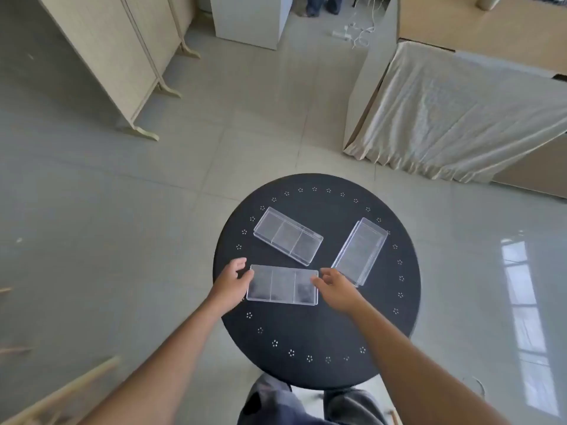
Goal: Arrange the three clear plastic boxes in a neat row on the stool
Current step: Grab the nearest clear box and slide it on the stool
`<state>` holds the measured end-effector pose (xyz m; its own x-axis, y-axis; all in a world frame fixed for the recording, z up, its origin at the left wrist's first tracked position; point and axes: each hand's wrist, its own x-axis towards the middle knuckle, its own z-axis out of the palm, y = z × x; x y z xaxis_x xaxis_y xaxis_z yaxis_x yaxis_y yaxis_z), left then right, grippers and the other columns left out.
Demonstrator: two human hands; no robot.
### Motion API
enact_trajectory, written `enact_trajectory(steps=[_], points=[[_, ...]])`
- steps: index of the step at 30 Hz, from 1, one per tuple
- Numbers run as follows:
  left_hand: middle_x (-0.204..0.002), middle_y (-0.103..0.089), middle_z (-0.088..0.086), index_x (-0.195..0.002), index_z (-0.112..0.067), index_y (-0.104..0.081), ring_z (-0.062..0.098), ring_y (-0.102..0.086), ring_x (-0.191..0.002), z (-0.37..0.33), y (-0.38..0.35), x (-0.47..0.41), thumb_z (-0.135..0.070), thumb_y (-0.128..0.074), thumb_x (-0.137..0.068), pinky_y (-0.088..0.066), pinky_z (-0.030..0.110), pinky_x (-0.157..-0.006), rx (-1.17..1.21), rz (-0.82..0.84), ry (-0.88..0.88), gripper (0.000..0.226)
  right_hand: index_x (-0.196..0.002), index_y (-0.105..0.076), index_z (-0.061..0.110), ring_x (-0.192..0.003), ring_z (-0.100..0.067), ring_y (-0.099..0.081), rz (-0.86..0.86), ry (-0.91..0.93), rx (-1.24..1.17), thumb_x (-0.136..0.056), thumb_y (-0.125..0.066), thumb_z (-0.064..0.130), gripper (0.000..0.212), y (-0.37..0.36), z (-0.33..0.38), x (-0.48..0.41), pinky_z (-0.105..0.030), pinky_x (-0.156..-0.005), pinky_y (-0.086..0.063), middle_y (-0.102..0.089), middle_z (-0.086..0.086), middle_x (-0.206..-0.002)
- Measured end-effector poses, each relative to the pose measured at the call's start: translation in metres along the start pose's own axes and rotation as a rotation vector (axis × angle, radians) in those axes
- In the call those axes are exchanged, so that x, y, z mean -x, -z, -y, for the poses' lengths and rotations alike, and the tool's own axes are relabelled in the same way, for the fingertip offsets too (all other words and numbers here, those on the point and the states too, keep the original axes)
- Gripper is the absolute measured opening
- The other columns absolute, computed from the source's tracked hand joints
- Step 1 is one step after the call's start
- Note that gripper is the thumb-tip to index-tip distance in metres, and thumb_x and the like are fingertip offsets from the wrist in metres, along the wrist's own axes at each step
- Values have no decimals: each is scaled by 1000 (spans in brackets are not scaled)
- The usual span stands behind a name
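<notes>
Lower centre, on round black stool point(316, 332): nearest clear three-compartment plastic box point(283, 284), probably light, rigid, slippery; left hand point(230, 283) and right hand point(336, 286) grip pinching its short ends.

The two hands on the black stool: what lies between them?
In the head view, the nearest clear plastic box lies flat between the left hand and the right hand, with fingers of each at its short ends.
</notes>
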<state>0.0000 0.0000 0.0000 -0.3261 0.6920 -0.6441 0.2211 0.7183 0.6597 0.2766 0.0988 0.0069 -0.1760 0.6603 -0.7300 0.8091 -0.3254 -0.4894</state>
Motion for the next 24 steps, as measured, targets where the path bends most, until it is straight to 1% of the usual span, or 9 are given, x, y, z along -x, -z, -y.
enact_trajectory(steps=[2,5,7,9,11,14,17,20,24], points=[[-165,-51,3,-161,-21,-45,25,-51,-150,9,-7,-3,-37,-60,-105,-41,41,-120,13,10,54,60,-151,-49,25,-127,-23,-64,10,-43,-13,-83,-57,72,83,-8,-4,-4,-38,-104,-51,-60,-4,-149],[-169,-47,2,-165,-21,-39,26,-49,-152,25,-21,-1,-40,-60,-104,-41,37,-114,13,48,133,67,-159,-38,19,-138,-28,-55,50,-131,13,-97,-58,61,78,-20,-9,2,-33,-98,-43,-47,-9,-156],[-170,-45,0,-167,-20,-34,26,-49,-152,30,-27,-1,-42,-58,-105,-41,36,-111,2,78,166,71,-156,-41,18,-136,-27,-56,55,-146,25,-100,-59,57,71,-27,-12,0,-35,-100,-44,-50,-8,-153],[-170,-46,-2,-169,-21,-32,24,-49,-153,35,-31,-2,-45,-57,-103,-40,41,-120,-24,107,180,74,-146,-48,19,-128,-24,-60,79,-143,12,-99,-60,55,61,-35,-18,-3,-40,-106,-48,-59,-4,-144],[-166,-51,-6,-166,-25,-38,22,-52,-150,43,-34,-5,-51,-56,-98,-41,46,-123,-51,119,183,75,-141,-51,21,-123,-22,-62,90,-147,-5,-97,-62,56,57,-44,-24,-7,-43,-107,-49,-62,0,-139],[-149,-65,-12,-153,-32,-52,19,-63,-135,51,-38,-6,-52,-55,-93,-48,46,-115,-67,138,156,63,-143,-47,22,-118,-20,-64,85,-165,-63,-95,-63,57,61,-53,-27,-7,-38,-97,-50,-62,3,-137],[-150,-64,-10,-155,-30,-50,19,-63,-136,54,-44,-6,-49,-59,-95,-48,43,-115,-51,95,144,63,-148,-39,21,-114,-21,-64,75,-191,-118,-97,-66,52,66,-58,-26,-6,-35,-91,-48,-64,8,-127],[-148,-63,-8,-155,-28,-50,18,-62,-136,55,-49,-4,-41,-65,-97,-48,37,-110,-38,65,127,61,-149,-36,20,-111,-16,-64,86,-199,-177,-95,-70,50,70,-57,-25,-6,-34,-93,-47,-60,18,-115],[-140,-59,-1,-158,-31,-44,22,-59,-134,59,-51,-4,-39,-78,-89,-51,41,-110,-116,16,80,77,-150,-32,20,-118,-15,-62,133,-166,-211,-91,-75,53,79,-56,-22,-4,-34,-100,-48,-58,7,-132]])
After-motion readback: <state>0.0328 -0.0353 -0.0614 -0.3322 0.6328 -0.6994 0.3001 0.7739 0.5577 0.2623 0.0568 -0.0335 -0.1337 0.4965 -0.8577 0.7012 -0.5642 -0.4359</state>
